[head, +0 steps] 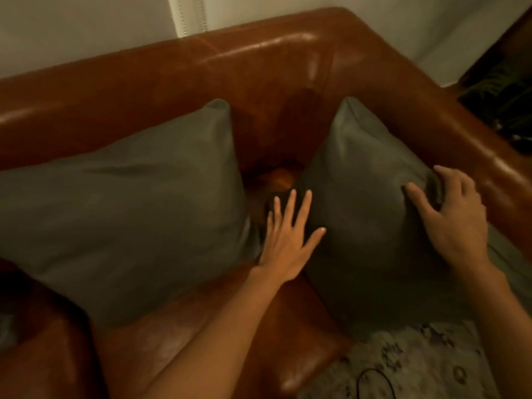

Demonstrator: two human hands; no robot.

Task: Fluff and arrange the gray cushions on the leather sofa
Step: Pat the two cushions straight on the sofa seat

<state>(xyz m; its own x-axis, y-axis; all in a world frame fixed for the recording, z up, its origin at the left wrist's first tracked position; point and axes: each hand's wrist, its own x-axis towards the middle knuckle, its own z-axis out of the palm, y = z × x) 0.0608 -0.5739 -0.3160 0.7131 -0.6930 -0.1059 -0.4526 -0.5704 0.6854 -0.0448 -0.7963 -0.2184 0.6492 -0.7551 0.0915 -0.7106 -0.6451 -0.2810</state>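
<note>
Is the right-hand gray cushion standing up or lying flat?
Standing up. The right cushion leans into the sofa corner with one corner pointing up; the left hand and right hand hold its sides.

Two square gray fabric cushions stand on the brown leather sofa (178, 67). The left gray cushion (129, 203) leans against the sofa's back. The right gray cushion (354, 203) stands in the sofa's corner, beside the armrest. The left hand (288, 243) lies flat with spread, straight fingers against that cushion's left edge. The right hand (457, 217) curls over its right corner, thumb on its face. A pale patterned rug (408, 364) shows below the sofa's front edge.
</note>
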